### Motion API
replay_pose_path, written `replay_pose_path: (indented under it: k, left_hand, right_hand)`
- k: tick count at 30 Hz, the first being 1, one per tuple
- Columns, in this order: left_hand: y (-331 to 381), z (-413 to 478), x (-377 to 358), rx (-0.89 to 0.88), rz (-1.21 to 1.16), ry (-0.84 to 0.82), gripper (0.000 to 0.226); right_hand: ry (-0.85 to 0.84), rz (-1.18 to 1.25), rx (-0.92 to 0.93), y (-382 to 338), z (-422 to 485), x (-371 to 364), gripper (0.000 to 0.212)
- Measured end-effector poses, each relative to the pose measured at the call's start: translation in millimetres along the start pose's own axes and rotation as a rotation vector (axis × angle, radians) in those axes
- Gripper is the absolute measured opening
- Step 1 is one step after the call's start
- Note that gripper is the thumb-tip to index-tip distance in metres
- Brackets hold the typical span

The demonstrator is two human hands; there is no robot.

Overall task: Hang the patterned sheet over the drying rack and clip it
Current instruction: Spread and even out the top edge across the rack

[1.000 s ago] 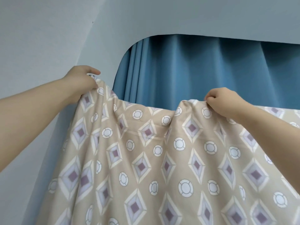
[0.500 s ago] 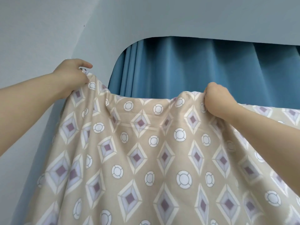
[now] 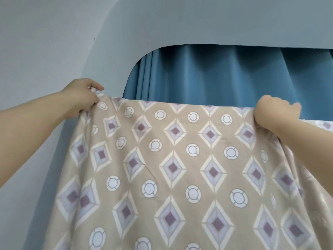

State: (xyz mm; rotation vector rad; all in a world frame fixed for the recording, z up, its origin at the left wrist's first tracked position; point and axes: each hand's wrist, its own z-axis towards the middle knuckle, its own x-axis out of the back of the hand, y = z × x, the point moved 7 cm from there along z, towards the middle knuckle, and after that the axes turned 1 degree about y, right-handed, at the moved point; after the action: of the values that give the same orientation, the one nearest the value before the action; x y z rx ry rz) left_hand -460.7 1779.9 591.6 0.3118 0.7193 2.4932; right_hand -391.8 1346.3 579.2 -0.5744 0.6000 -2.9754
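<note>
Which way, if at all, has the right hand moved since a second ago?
Yes. The right hand has shifted rightward against the curtain, away from its bunched left folds, pulling the sheet taut.

Right grip [image 3: 277, 112] has slid out to the right along the top edge of the sheet [image 3: 180, 168] & is now well apart from left grip [image 3: 84, 95]. Edge btwn them, slack & bunched w/ a dip 1 s ago, is now straight & taut. Folds below mostly smoothed out.
</note>
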Motion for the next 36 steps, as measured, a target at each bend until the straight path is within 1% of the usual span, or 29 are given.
replay_pose_path:
  k: [2, 4, 5, 7, 8, 9, 11, 14, 18, 20, 21, 23, 26, 27, 29, 30, 32, 35, 36]
  left_hand:
    - [-8, -1, 0, 0.047, -0.009, -0.038, 0.035]
    - [-18, -5, -4, 0.1, -0.033, -0.102, 0.033]
    - [-21, -7, -5, 0.12, -0.056, -0.124, 0.032]
    - [-25, -8, -5, 0.136, -0.101, -0.131, 0.031]
    - [-27, -8, -4, 0.141, -0.123, -0.116, 0.031]
    - [-29, -7, -1, 0.145, -0.135, -0.093, 0.031]
    - [-35, -6, 8, 0.144, -0.128, -0.027, 0.029]
    - [-47, -6, 25, 0.115, -0.12, 0.117, 0.026]
    - [-55, -6, 32, 0.104, -0.203, 0.154, 0.022]
    - [-55, -4, 37, 0.1, -0.286, 0.233, 0.019]
    - [-54, -2, 40, 0.096, -0.316, 0.261, 0.021]
    - [-46, 4, 45, 0.1, -0.354, 0.251, 0.027]
    - [-34, 14, 60, 0.107, -0.451, 0.259, 0.029]
    - [-35, 16, 60, 0.13, -0.447, 0.207, 0.029]
    - [-43, 14, 51, 0.211, -0.378, 0.011, 0.027]
    - [-50, 11, 50, 0.239, -0.363, -0.046, 0.027]
    - [-61, 11, 56, 0.246, -0.391, -0.081, 0.029]
    - [-78, 6, 61, 0.267, -0.339, -0.227, 0.034]
    - [-83, 5, 66, 0.273, -0.341, -0.225, 0.036]
  right_hand:
    - [-0.023, 0.003, 0.064, -16, -2, 3, 0.008]
    - [-0.004, 0.148, 0.218, -43, -6, 6, 0.016]
    - [-0.048, 0.242, 0.292, -56, -11, 5, 0.023]
    - [-0.226, 0.35, 0.396, -77, -24, -4, 0.033]
    - [-0.289, 0.375, 0.418, -82, -29, -8, 0.033]
    - [-0.304, 0.407, 0.421, -83, -31, -7, 0.031]
    - [-0.264, 0.461, 0.382, -78, -29, -2, 0.024]
    - [-0.116, 0.421, 0.312, -70, -23, -1, 0.02]
    - [0.032, 0.378, 0.216, -66, -28, -9, 0.022]
    - [0.093, 0.398, 0.193, -68, -28, -5, 0.023]
    - [0.095, 0.408, 0.189, -70, -26, -4, 0.024]
    - [0.06, 0.416, 0.188, -74, -19, -2, 0.027]
    - [0.072, 0.419, 0.204, -80, -14, 3, 0.023]
    - [0.059, 0.403, 0.222, -83, -15, 1, 0.022]
    - [0.007, 0.366, 0.248, -89, -21, -6, 0.02]
    - [0.001, 0.357, 0.254, -91, -25, -9, 0.021]
    - [0.014, 0.343, 0.274, -95, -31, -11, 0.022]
    - [-0.005, 0.287, 0.304, -104, -40, -14, 0.023]
    - [-0.008, 0.269, 0.314, -107, -43, -15, 0.024]
